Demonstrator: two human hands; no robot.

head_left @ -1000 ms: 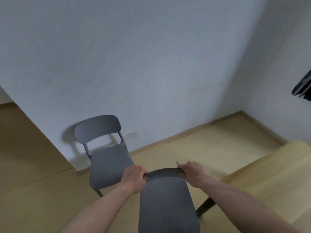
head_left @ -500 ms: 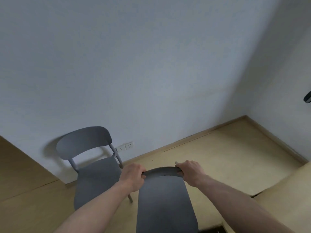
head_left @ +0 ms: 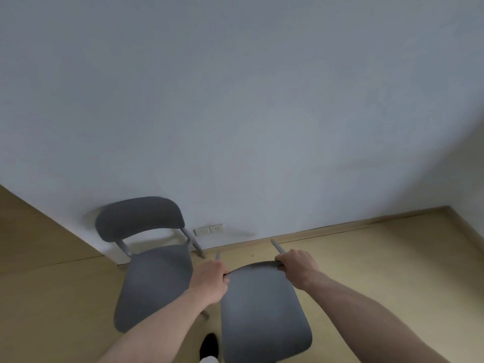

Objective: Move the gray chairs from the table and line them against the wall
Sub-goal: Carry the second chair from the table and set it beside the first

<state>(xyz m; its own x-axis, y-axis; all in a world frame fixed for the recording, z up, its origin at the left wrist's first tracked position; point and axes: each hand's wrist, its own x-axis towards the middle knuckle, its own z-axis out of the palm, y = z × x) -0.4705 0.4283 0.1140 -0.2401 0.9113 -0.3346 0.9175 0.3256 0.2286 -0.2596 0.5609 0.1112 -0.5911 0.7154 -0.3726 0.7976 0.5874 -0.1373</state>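
Observation:
I hold a gray chair (head_left: pixel 262 310) in front of me, tipped so that its seat faces up at me and two of its legs point toward the wall. My left hand (head_left: pixel 209 280) grips the seat's far edge on the left. On the same edge, at the right, my right hand (head_left: pixel 298 267) is closed. A second gray chair (head_left: pixel 152 279) stands to the left with its backrest against the white wall (head_left: pixel 235 113). The held chair is right beside it, nearly touching its seat.
Two wall sockets (head_left: pixel 208 230) sit low on the wall behind the standing chair. The light wooden floor (head_left: pixel 379 271) stretches to the right as far as a room corner. My dark shoe (head_left: pixel 209 345) shows at the bottom, between the chairs.
I have walked closer to the wall with the chair in both hands. The table at the right has dropped out of view, and the standing chair now looks bigger and nearer.

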